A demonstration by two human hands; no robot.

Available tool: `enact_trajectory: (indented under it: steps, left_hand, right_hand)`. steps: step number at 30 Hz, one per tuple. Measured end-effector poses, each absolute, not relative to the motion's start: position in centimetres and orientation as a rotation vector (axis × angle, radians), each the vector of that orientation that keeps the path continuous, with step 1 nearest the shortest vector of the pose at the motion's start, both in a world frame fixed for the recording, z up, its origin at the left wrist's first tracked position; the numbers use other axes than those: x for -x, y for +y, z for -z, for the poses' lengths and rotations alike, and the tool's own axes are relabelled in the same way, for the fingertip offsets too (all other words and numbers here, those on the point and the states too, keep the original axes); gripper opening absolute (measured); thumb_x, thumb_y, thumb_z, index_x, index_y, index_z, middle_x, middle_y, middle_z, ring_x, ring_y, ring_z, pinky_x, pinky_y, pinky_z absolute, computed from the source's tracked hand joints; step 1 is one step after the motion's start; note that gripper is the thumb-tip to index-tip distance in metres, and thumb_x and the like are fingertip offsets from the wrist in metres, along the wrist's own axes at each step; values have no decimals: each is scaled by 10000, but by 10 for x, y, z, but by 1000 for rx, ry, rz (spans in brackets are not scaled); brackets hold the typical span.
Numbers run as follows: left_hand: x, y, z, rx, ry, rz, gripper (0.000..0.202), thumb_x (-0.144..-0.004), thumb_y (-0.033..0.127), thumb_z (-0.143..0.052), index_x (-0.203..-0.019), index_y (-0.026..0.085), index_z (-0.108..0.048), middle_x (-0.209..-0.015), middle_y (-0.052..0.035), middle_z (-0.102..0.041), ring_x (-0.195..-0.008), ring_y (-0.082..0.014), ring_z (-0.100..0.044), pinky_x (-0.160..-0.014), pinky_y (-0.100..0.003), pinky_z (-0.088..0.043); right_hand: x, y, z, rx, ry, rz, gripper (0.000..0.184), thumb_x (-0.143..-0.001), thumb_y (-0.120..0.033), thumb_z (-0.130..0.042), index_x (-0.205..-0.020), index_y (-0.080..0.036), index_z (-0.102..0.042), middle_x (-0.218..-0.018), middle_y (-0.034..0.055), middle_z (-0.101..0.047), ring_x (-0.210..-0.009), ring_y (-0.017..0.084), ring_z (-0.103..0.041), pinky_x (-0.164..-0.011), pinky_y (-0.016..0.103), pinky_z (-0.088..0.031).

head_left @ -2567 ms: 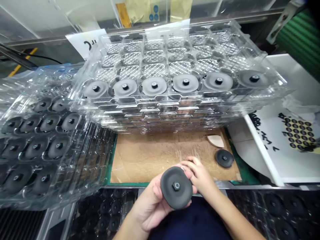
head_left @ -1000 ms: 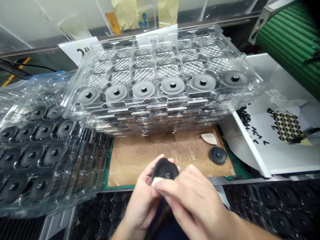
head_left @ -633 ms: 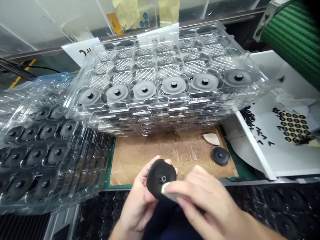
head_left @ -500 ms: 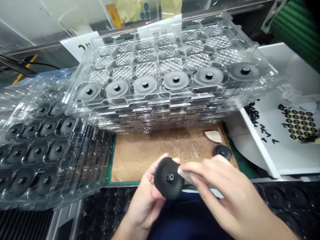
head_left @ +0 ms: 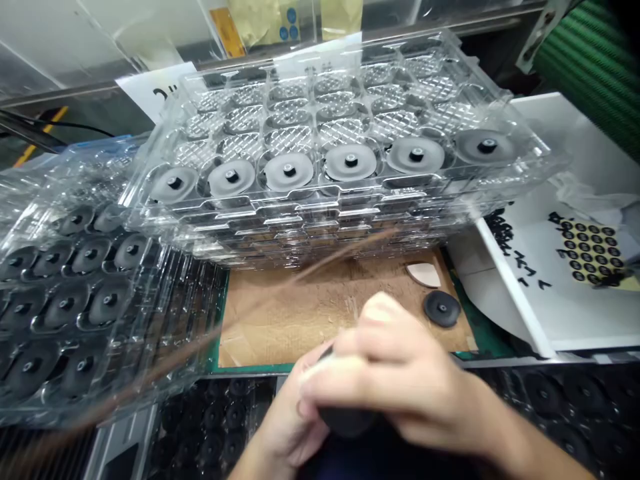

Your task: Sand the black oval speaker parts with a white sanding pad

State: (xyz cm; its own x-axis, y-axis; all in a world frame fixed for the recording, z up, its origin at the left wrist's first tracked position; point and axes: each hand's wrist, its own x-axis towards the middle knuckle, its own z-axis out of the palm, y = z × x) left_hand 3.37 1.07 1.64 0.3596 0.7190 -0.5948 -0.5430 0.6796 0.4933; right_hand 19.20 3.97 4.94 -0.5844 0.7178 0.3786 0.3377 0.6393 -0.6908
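Note:
My left hand point(head_left: 285, 413) grips a black round disc point(head_left: 347, 421) from its left side, low in front of my body. Across the disc's upper face lies my right hand point(head_left: 390, 373), blurred, its fingers curled and closed. The pale folded piece seen pinched in it earlier is hidden behind the fingers now, as is the disc's centre hub. Another black disc with a raised hub point(head_left: 442, 309) rests on the cardboard sheet point(head_left: 280, 313). Beside it lies a pale fan-shaped piece point(head_left: 423, 274) with a dark reddish edge.
A stack of clear plastic trays point(head_left: 340, 193) stands ahead, discs in its front row. More filled trays point(head_left: 75, 300) sit at left. At right, a white bin point(head_left: 530, 320) holds small black bits and a sheet of round stickers point(head_left: 593, 250). A blurred brown streak point(head_left: 225, 327) crosses the view.
My right hand has moved left over the disc, from its right edge, and now covers most of it. The brown streak has appeared. The view has shifted slightly.

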Motion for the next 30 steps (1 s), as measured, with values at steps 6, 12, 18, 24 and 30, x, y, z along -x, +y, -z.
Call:
enact_trajectory:
  steps: [6,12,18,24,30]
  left_hand:
    - [-17,5,-11,-229,714,-865,612,-488,428,-837,-1062,278,-687,-1091,-38,-716,-957,-233,-673,-912,-331,-467]
    - [-14,6,-10,-251,733,-897,599,-474,427,-842,-1026,240,-703,-1021,-64,-729,-883,-236,-687,-825,-310,-494]
    - [-14,9,-13,-266,762,-823,687,-414,436,-861,-1045,218,-696,-1026,-78,-722,-907,-259,-672,-857,-347,-490]
    - [-13,18,-15,-361,727,-688,389,-606,409,-795,-923,190,-739,-841,-24,-730,-797,-194,-668,-749,-267,-507]
    - [-13,15,-8,-293,664,-668,316,-658,421,-758,-853,173,-746,-662,-16,-701,-681,-175,-670,-669,-261,-526]
  right_hand:
    - [-210,39,-7,1407,-1809,-857,219,-922,-196,-491,-1082,-199,-641,-927,39,-680,-828,150,-597,-729,279,-460]
    - [-201,12,28,1530,-1717,-1156,237,-918,-269,-489,-1037,-198,-681,-963,64,-709,-877,182,-649,-678,269,-519]
    - [-197,17,-18,1395,-1667,-897,231,-909,-210,-520,-1113,-251,-618,-995,25,-687,-876,154,-621,-738,256,-494]
    - [-188,37,-54,837,-2258,-800,309,-894,-86,-417,-1006,-236,-663,-733,2,-631,-628,136,-489,-625,297,-365]
    - [-181,36,-48,904,-2253,-794,315,-836,-46,-415,-985,-200,-646,-729,12,-614,-615,145,-474,-597,297,-337]
